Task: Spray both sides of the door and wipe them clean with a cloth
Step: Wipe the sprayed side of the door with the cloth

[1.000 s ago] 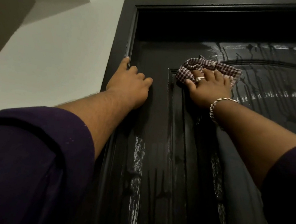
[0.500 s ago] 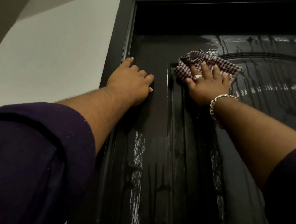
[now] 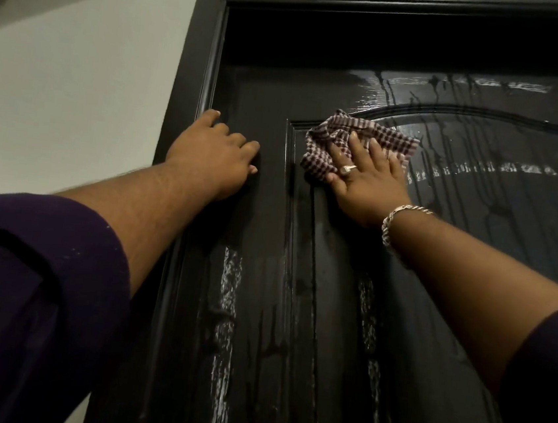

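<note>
Both hands are working: my right hand (image 3: 365, 182) is pressing the soft, limp cloth (image 3: 357, 143) flat-fingered against the slick wet door (image 3: 297, 282); my left hand (image 3: 213, 156), fingers loosely bent, is bracing beside it.

Dark glossy door (image 3: 294, 316), filling centre and right of frame, set in a dark door frame (image 3: 198, 48) at upper left. Raised panel moulding with an arched top at upper right. Wet streaks (image 3: 227, 309) and drip runs across the upper panel and down the lower centre. Checked cloth (image 3: 391, 140) flat against the panel's upper left corner, pressed by the right hand (image 3: 366, 182) with straight fingers. Left hand (image 3: 207, 155) resting on the door just beside the frame.
</note>
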